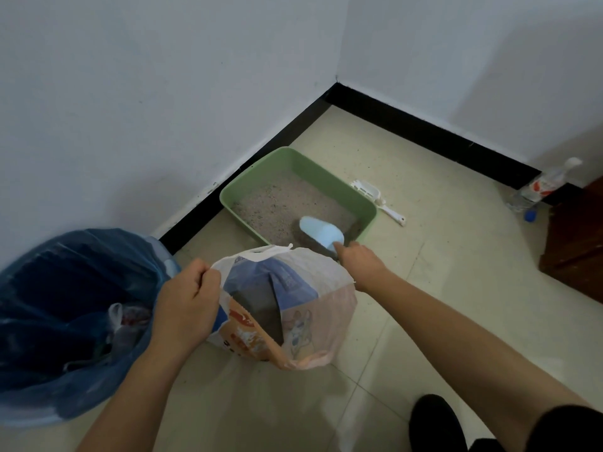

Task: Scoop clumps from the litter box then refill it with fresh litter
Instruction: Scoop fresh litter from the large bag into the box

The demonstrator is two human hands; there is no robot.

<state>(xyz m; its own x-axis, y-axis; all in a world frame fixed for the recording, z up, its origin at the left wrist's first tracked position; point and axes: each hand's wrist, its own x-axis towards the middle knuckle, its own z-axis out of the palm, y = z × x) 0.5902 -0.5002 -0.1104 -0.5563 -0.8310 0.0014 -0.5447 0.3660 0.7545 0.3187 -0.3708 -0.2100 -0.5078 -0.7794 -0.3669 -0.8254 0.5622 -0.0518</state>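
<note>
Right hand (360, 261): fingers curled round the handle of a pale blue scoop (321, 233), arm stretched out past the right side of the bag.
Pale blue scoop: held over the near right corner of the litter box (326, 177), its rounded end pointing far and left; a darker patch of litter lies just below it.
Left hand (186, 305): fingers and thumb pinch the left edge of the litter bag (293, 305) at its mouth, holding it open.
Litter bag: stands on the tiled floor (456, 288) just near of the litter box, between the two arms; orange and blue print, mouth open, dark grey litter visible inside.
Litter box: green tray on the floor, its far left side against the black skirting (280, 138), with a layer of speckled grey litter (270, 203) inside.
White slotted scoop (375, 195): lies on the floor just beside the box's right rim, handle pointing near and right.
Bin (65, 288): at the near left, lined with a blue bag, with crumpled rubbish inside, close to the left hand.
Bottle (541, 187): clear plastic, lying by the far right skirting, with a blue cap (531, 216) on the floor near it.
Wooden furniture (574, 249): a dark brown corner at the right edge.
</note>
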